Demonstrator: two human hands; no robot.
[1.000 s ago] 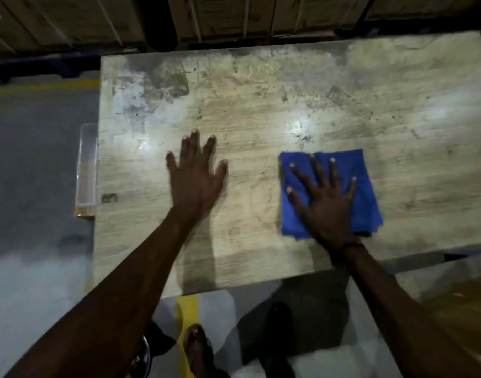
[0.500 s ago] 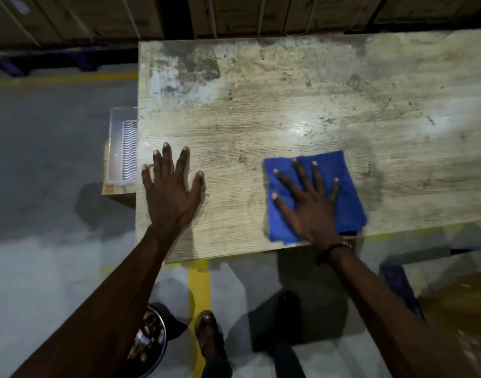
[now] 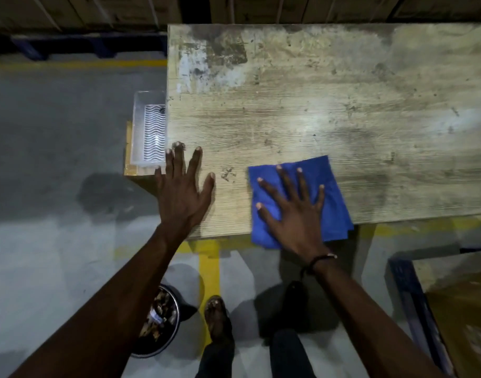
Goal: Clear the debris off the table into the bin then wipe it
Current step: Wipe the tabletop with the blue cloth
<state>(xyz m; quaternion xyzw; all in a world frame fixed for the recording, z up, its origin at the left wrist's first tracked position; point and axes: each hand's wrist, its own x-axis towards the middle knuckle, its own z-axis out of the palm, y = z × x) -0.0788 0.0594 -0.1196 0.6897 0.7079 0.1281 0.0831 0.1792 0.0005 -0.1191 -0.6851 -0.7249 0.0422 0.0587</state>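
The worn wooden table [image 3: 329,105] fills the upper right of the head view, stained and scuffed. A folded blue cloth [image 3: 332,192] lies at the table's near edge and hangs slightly over it. My right hand [image 3: 291,211] presses flat on the cloth with spread, straight fingers. My left hand [image 3: 183,189] lies flat with spread fingers on the table's near left corner, its outer fingers reaching past the left edge. A round dark bin [image 3: 160,320] holding debris stands on the floor below, partly hidden by my left forearm.
A clear plastic tray [image 3: 149,129] with a wavy white insert sits on a low box just left of the table edge. Wooden crates line the back. A blue-framed pallet [image 3: 413,304] stands at the lower right. Yellow floor lines run under the table; my feet are below.
Both hands have slid towards the table's near left corner. The cloth moved with my right hand to the near edge. My left hand now overlaps the left edge.
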